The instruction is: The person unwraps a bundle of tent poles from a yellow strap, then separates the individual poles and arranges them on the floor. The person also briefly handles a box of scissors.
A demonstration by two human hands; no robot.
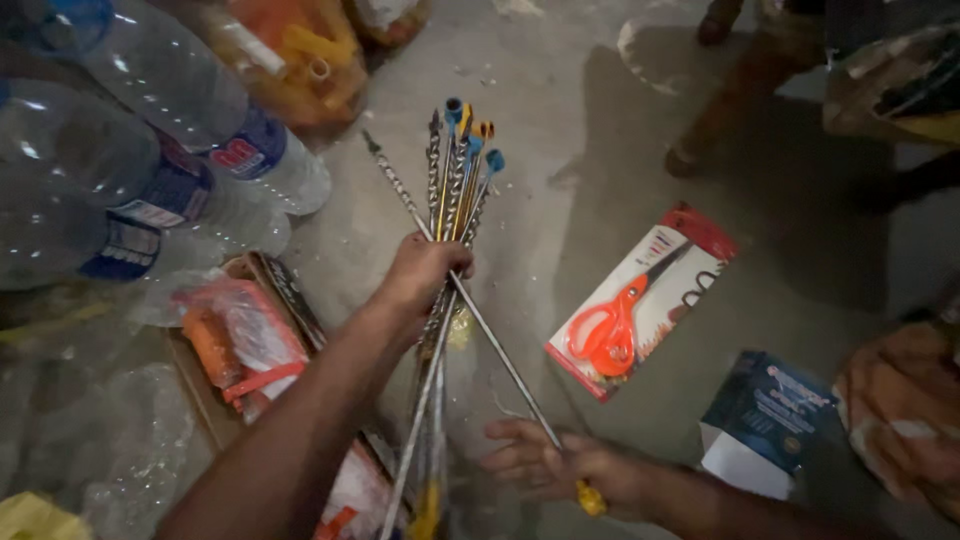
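Several long drill bits (450,190) stand bunched in your left hand (420,272), fingers closed round them above the floor (560,200). Your right hand (560,465) pinches one loose bit (500,350) crossing the bunch. Packaged scissors (640,300) lie just right; bottles (150,170) left.

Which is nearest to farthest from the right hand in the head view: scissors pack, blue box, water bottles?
From the right hand, which holds one long drill bit by its yellow end:
1. Scissors pack, red card with orange scissors, just above the hand.
2. Blue box, farther off to its right.
3. Water bottles, far upper left.
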